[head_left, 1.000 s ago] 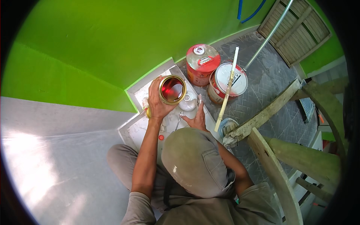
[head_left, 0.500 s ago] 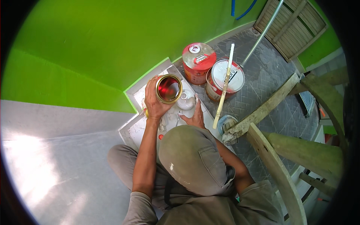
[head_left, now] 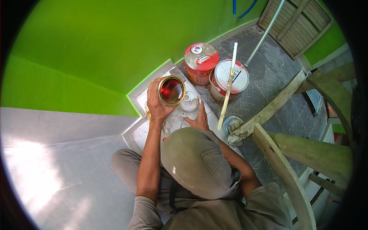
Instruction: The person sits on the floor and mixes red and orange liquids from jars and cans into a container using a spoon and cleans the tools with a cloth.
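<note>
My left hand (head_left: 156, 103) is wrapped round an open metal can (head_left: 171, 90) of glossy red liquid, tilted slightly. Just right of it, a pale translucent plastic container (head_left: 189, 101) stands on a white tiled ledge (head_left: 133, 132). My right hand (head_left: 197, 119) is beside that container, thumb and forefinger apart, the forefinger at its side; the other fingers are partly hidden. A thin metal tool (head_left: 182, 120) lies by the right thumb. Small items under the left hand are mostly hidden, and a grey cap (head_left: 189, 161) covers part of the lower middle.
Beyond are a red metal drum (head_left: 200, 71) and a lidded bucket (head_left: 228, 86) with a wooden stick (head_left: 226, 103) across it. Wooden beams (head_left: 280, 161) crowd the right, near a metal pole (head_left: 264, 34) and slatted panel (head_left: 291, 27). A green wall (head_left: 92, 46) rises behind.
The whole view has shifted slightly, with the drum and bucket now a little higher and further left. Both hands keep nearly the same hold and place, the can still in the left.
</note>
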Demonstrator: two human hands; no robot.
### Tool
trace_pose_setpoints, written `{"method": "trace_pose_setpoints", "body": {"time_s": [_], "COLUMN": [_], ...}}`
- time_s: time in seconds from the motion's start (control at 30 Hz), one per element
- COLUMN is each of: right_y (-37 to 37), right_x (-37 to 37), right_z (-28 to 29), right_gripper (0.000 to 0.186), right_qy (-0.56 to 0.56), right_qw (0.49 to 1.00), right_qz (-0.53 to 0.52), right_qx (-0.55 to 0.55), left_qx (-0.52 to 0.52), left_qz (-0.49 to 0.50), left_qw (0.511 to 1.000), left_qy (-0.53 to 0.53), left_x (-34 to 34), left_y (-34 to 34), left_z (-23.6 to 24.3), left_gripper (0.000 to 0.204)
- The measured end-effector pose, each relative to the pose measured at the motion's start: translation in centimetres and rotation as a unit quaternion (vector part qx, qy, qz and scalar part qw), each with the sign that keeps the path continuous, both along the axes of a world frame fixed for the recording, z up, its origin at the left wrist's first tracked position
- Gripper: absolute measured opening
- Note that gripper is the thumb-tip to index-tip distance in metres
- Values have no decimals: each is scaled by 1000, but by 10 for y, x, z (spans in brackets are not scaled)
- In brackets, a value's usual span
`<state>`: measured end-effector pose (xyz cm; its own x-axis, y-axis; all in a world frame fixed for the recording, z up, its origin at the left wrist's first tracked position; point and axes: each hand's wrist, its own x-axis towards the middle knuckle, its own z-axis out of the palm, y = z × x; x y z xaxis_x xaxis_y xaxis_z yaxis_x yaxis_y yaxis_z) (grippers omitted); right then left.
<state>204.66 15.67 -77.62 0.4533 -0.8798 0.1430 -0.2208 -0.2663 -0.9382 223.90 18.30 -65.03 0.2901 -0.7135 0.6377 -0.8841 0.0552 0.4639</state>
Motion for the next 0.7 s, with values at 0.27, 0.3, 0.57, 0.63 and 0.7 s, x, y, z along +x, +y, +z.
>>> {"method": "trace_pose_setpoints", "body": {"time_s": [0.27,0.3,0.57,0.63,0.7], "right_y": [0,0,-1,-2,-2], "right_x": [2,1,1,1,2], "right_z": [-1,0,1,0,-1], "right_gripper": [127,127,128,128,128], "right_qy": [-22,-17,-16,0,-9], "right_qw": [1000,1000,1000,1000,1000], "right_qz": [-5,-4,4,-9,4], "right_qx": [-17,-15,8,18,-8], "left_qx": [-16,-12,-15,-14,1], "left_qz": [0,-8,1,2,-7], "left_qw": [1000,1000,1000,1000,1000], "left_qy": [9,0,-2,1,-6], "left_x": [-5,-6,-7,-5,-5], "left_y": [-3,-4,-6,-6,-5], "left_z": [3,4,4,3,3], "left_gripper": [99,99,97,97,102]}}
